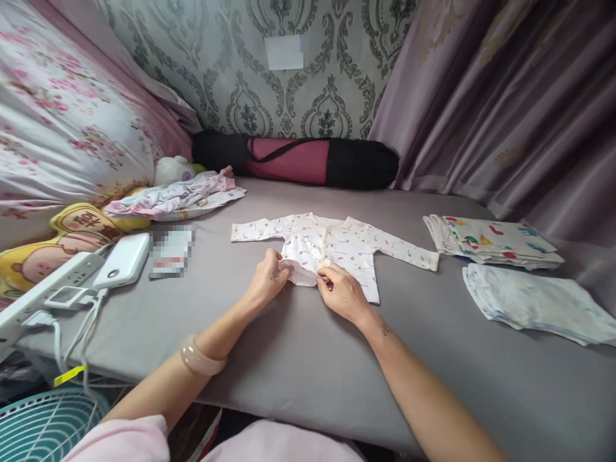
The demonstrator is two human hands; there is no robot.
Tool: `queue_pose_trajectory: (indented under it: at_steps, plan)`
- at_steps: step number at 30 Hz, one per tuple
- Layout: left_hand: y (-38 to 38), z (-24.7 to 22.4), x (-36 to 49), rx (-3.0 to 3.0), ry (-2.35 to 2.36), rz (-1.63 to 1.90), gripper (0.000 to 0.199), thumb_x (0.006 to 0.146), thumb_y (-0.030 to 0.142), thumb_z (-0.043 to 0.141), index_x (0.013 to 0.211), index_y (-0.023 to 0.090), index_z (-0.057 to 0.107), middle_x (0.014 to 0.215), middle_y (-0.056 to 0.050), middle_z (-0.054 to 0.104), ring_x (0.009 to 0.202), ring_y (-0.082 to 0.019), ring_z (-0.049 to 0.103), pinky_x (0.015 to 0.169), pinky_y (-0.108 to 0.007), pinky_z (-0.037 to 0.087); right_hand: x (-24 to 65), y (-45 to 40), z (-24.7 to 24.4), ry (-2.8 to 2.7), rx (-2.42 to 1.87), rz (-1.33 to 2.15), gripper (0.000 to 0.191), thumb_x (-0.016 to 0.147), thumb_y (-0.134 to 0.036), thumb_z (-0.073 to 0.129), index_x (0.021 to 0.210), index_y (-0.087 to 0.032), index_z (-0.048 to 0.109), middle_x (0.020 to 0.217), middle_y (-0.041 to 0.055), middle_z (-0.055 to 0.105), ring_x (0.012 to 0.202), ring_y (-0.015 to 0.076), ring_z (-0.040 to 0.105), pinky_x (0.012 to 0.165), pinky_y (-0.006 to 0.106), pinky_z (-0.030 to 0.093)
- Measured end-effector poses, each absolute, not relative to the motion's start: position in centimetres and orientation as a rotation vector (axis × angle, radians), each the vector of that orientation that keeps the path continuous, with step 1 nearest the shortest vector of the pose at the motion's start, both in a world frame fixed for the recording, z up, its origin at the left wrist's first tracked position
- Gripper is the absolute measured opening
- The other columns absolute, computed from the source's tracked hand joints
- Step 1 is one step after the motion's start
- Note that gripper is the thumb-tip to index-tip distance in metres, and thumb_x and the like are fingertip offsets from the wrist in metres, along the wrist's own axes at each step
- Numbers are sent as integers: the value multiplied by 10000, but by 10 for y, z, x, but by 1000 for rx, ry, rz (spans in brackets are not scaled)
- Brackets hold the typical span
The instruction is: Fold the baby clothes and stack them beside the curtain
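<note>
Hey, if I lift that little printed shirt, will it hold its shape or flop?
The little shirt would probably flop, since its hem bends softly between the left hand and the right hand. It looks light, seeming to be thin cloth. Its sleeves would likely dangle, as they lie loose on the grey sheet.

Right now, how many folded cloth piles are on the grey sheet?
2: a colourful-patterned pile to the right of the little shirt, and a pale pile nearer you. More could be hidden.
</note>
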State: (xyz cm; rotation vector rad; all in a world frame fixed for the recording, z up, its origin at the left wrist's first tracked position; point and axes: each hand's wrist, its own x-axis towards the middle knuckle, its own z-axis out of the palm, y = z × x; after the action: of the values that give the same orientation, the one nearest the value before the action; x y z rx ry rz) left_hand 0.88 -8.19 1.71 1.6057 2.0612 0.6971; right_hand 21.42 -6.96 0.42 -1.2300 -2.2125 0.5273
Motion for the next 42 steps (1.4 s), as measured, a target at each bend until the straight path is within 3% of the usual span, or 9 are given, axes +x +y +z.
queue_pose_trajectory:
  at_steps: [6,13,22,25,29,31,34,38,42]
  plan:
    - [-93,21,-3,2063,2085,420,169,901,236,377,1064,221,417,849,-40,601,752,-214,596,646,-297,403,214,-70,4,-2281,-1258,479,218,846,-132,513,992,-240,633,1006,42,649,925,198,597,760,285,445]
    - [-93,23,-22,2558,1810,7,284,869,60,343,977,218,554,1102,-97,586,943,-223,581,796,-324,459,214,-70,0,-2286,-1248,452,484,731,-32,472,1170,-226,535,1134,62,633,1053,214,568,826,300,434]
    - [-100,36,-53,2522,1486,185,377,794,94,409,1051,246,640,1267,-63,617,1083,-221,596,879,-318,480,219,-73,10,-2343,-1199,516,230,713,-89,511,881,-236,567,973,37,607,899,193,552,739,287,415]
    - [-91,41,-54,2262,1602,294,329,798,155,393,932,239,680,1120,-41,690,922,-191,641,785,-280,478,223,-68,17,-2306,-1171,703,85,793,-173,511,752,-227,563,897,18,617,810,162,561,705,269,414]
    - [-59,42,-47,1898,1878,550,275,789,243,437,880,183,690,770,-42,687,714,-183,614,658,-269,446,224,-52,28,-2260,-1284,852,224,861,-260,466,664,-230,567,693,-18,603,628,142,536,596,255,379]
    - [-40,40,-40,1770,1959,614,226,770,260,472,762,165,678,652,-35,636,647,-179,587,600,-267,414,221,-41,34,-2230,-1403,803,203,858,-269,479,702,-239,605,658,-16,613,623,158,547,586,261,367]
    - [-18,35,-30,1586,2021,612,215,749,268,526,576,172,610,481,-10,509,547,-165,532,541,-265,361,212,-25,39,-2164,-1582,658,158,851,-243,504,776,-237,643,779,30,683,740,197,604,629,277,381]
    - [-5,25,-18,1427,2099,672,205,759,287,569,613,165,644,508,-33,553,616,-195,584,576,-273,378,196,-11,32,-2084,-1796,518,166,890,-273,502,887,-217,658,957,86,701,923,237,625,709,299,403]
    - [0,14,-10,1386,2185,702,227,788,342,582,764,159,714,763,-96,707,821,-233,650,673,-285,422,185,-7,22,-2037,-1949,452,218,912,-356,515,998,-197,637,1078,94,667,1019,230,609,776,299,420]
